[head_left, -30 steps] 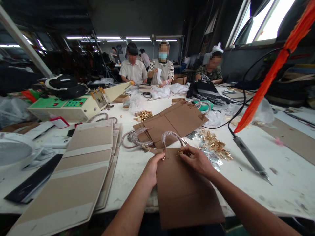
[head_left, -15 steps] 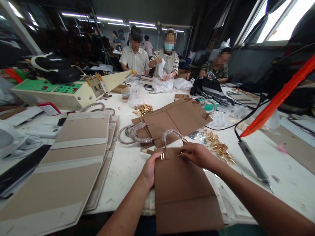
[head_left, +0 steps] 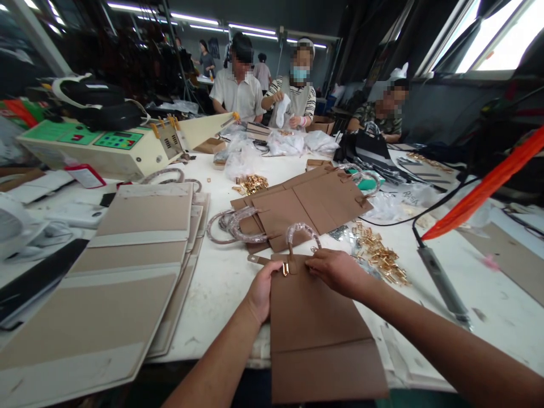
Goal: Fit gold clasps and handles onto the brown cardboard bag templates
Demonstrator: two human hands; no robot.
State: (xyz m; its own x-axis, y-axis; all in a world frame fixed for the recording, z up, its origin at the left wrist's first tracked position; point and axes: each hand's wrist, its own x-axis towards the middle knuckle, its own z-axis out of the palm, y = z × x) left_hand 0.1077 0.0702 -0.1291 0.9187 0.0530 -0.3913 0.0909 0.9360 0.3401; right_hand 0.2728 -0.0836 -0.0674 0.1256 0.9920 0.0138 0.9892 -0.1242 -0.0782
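A brown bag panel (head_left: pixel 318 317) hangs over the table's near edge, a plastic-wrapped loop handle (head_left: pixel 302 228) at its top. My left hand (head_left: pixel 261 286) grips the panel's upper left edge, thumb on top beside a gold buckle (head_left: pixel 285 268). A narrow brown strap (head_left: pixel 258 259) sticks out to the left behind that hand. My right hand (head_left: pixel 334 271) is closed at the panel's upper right, near the handle's base; its fingertips are bunched, and what they pinch is hidden. Beyond lie more brown panels (head_left: pixel 314 195) with wrapped handles.
Stacked beige-backed panels (head_left: pixel 127 294) lie left. Loose gold hardware (head_left: pixel 378 252) is heaped right, with another gold pile (head_left: pixel 254 185) farther back. A grey handheld tool (head_left: pixel 442 283) with an orange-wrapped cord lies right. A green-topped machine (head_left: pixel 93 147) stands back left. Co-workers (head_left: pixel 240 85) sit across the table.
The camera view has shifted slightly. My right hand has moved a little toward the handle's base, its fingers more tucked in. The left hand keeps its hold on the panel.
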